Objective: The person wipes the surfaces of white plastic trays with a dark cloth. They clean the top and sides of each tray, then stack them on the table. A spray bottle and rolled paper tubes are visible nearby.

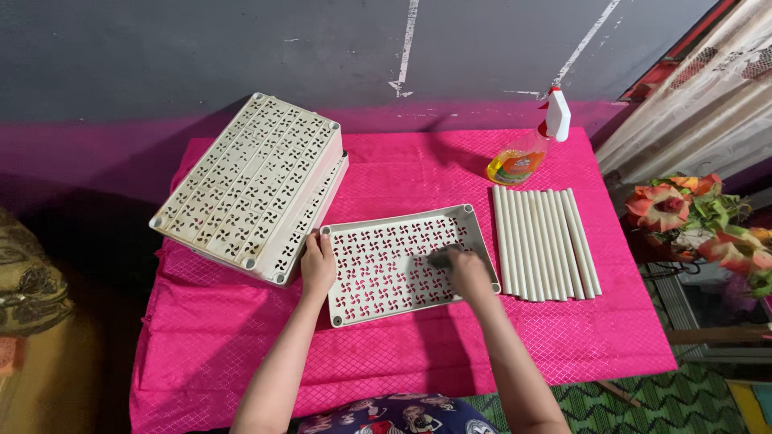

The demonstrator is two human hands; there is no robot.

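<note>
Perforated cream plastic panel (402, 261) with pinwheel cut-outs lies flat on the pink-covered surface (418, 345), between both hands. Left hand (317, 265) curls over the panel's near-left edge, steadying it. Right hand (466, 272) presses a small dark cloth (440, 258) onto the panel's right part, fingers closed over it; this looks like wiping in progress. Continuing would likely call for firm sweeps across the holes. Beyond the left hand sits a stack of similar panels (253, 185); right of the right hand lie white tubes (543, 241), with a spray bottle (527, 153) beyond them.
</note>
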